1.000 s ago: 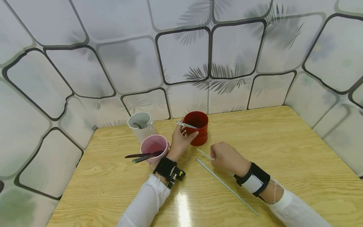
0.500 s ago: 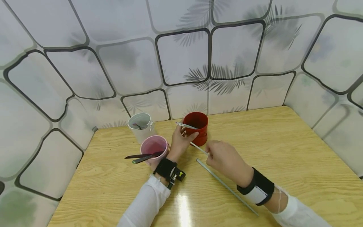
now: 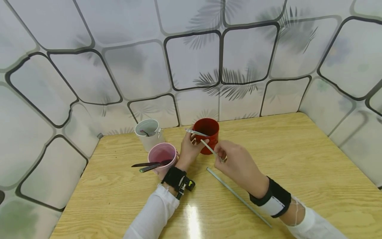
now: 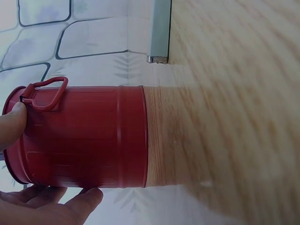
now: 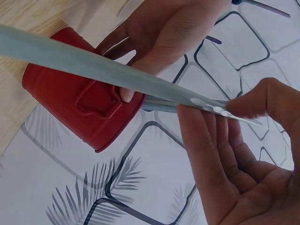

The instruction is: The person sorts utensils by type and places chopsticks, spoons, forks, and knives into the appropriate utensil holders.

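Observation:
My left hand (image 3: 190, 147) holds a small red bucket (image 3: 214, 140) near its rim, the thumb by the wire-like handle (image 4: 58, 93) in the left wrist view. Inside the bucket leans at least one pale chopstick (image 3: 196, 132) with a silver patterned end sticking out over the rim. My right hand (image 3: 240, 166) pinches another chopstick (image 5: 93, 65), pale grey-green, by its silver patterned part. Its far end points toward the bucket, in front of it in the head view; whether they touch I cannot tell. A further chopstick (image 3: 238, 196) lies on the table below my right hand.
A pink bucket (image 3: 153, 154) stands left of my left wrist, with dark-bladed utensils (image 3: 145, 164) sticking out over its rim. Behind it a white bucket (image 3: 147, 141) holds a dark, thin item. A patterned backdrop (image 3: 194, 59) rises behind the wooden table (image 3: 101, 186).
My right hand has moved a little left and turned, raising the chopstick from the table toward the red bucket. My left hand and the buckets stay in place.

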### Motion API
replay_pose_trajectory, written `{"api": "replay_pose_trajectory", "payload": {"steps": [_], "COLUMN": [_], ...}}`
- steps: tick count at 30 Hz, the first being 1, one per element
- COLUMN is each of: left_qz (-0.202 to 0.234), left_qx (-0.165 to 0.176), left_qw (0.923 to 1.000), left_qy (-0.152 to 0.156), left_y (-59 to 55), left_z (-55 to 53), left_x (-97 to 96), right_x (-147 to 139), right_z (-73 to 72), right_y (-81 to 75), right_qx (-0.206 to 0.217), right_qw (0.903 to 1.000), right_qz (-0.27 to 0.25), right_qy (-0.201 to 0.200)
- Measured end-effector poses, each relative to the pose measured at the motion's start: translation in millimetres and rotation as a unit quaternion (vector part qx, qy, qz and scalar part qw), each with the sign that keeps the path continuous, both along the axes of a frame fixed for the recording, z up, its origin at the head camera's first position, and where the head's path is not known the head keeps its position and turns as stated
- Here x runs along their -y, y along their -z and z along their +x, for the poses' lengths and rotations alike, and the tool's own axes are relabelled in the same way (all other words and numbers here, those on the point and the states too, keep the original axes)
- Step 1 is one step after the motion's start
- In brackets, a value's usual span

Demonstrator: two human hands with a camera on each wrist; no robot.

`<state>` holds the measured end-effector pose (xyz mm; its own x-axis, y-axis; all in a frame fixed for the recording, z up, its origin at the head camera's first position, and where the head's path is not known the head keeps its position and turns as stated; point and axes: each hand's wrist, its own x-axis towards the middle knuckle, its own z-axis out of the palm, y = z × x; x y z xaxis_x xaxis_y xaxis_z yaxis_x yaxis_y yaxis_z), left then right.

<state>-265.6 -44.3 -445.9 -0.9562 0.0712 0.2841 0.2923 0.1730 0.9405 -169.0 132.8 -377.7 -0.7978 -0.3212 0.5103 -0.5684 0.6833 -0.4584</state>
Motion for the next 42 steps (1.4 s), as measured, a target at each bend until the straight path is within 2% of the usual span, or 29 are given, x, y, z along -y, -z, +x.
{"api": "replay_pose_trajectory", "payload": {"steps": [6, 12, 19, 25, 32, 37, 42], "left_qz": [-0.003, -0.004, 0.004, 0.005, 0.003, 0.012, 0.011], "left_qx": [0.001, 0.006, -0.004, 0.002, 0.001, 0.000, -0.003], "left_qw": [1.0000, 1.0000, 1.0000, 1.0000, 1.0000, 0.9999, 0.9999], "left_qy": [0.000, -0.003, 0.001, 0.001, 0.002, 0.009, 0.011], "left_y": [-0.4, -0.6, -0.6, 0.2, -0.1, -1.6, -0.7], "left_z": [-0.2, -0.4, -0.1, -0.5, 0.0, 1.2, 0.0], "left_x": [0.6, 0.7, 0.4, 0.1, -0.1, 0.2, 0.2], "right_x": [-1.9, -4.5, -8.8, -10.5, -10.2, -6.3, -1.9], "right_z": [-0.3, 0.3, 1.3, 1.4, 1.3, 2.1, 4.0], "right_y": [-2.6, -6.2, -12.8, -16.3, -20.0, -23.2, -28.3], "right_qx": [-0.023, -0.060, -0.130, -0.199, -0.267, -0.303, -0.329], "right_qw": [0.9971, 0.9876, 0.9732, 0.9545, 0.9254, 0.8904, 0.8558], "right_qz": [-0.070, -0.138, -0.180, -0.212, -0.245, -0.307, -0.364], "right_qy": [-0.015, -0.043, -0.058, -0.066, -0.112, -0.147, -0.164]}}
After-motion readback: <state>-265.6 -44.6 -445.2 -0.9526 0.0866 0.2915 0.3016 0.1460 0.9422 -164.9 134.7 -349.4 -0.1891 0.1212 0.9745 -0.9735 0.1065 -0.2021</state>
